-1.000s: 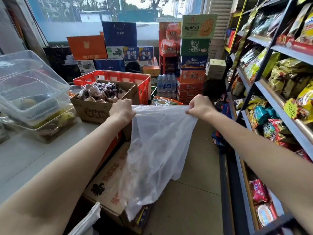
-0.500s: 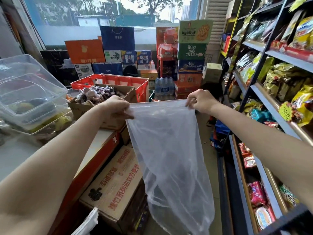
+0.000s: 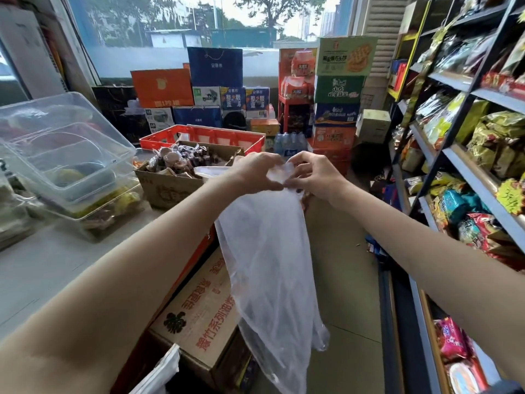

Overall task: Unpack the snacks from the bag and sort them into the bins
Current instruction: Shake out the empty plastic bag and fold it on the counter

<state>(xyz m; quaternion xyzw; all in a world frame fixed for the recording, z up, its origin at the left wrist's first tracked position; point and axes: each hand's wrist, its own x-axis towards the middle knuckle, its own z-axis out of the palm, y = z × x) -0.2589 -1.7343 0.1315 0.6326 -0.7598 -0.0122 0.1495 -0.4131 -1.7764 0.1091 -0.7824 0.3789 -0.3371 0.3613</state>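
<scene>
- The left hand (image 3: pixel 251 172) and the right hand (image 3: pixel 314 173) are meeting in front of the chest, both pinching the gathered top of the bag (image 3: pixel 270 260).
- The left fingers are curling round the bag's top edge from the left; the right thumb and fingers are pinching the same bunched plastic from the right, so the two hands are nearly touching.
- The bag, thin and see-through, is hanging limp and narrow from the hands, its lower end trailing down over the floor (image 3: pixel 341 251) just beside a brown carton (image 3: pixel 199 317) with red print.
- Whether anything is lying inside the bag, I cannot tell.
- A cardboard box (image 3: pixel 170 186) of dark wrapped snacks (image 3: pixel 181 159) is sitting on the counter (image 3: pixel 42 265) just left of the hands, in front of a red crate (image 3: pixel 204 136).
- Clear bins (image 3: pixel 62 149) are standing stacked at the counter's left end, with yellow items showing through the lower one.
- Shelves (image 3: pixel 454 155) of packaged snacks are running along the right side.
- Stacked boxes (image 3: pixel 338 89) and paper bags are standing under the window at the far end.
</scene>
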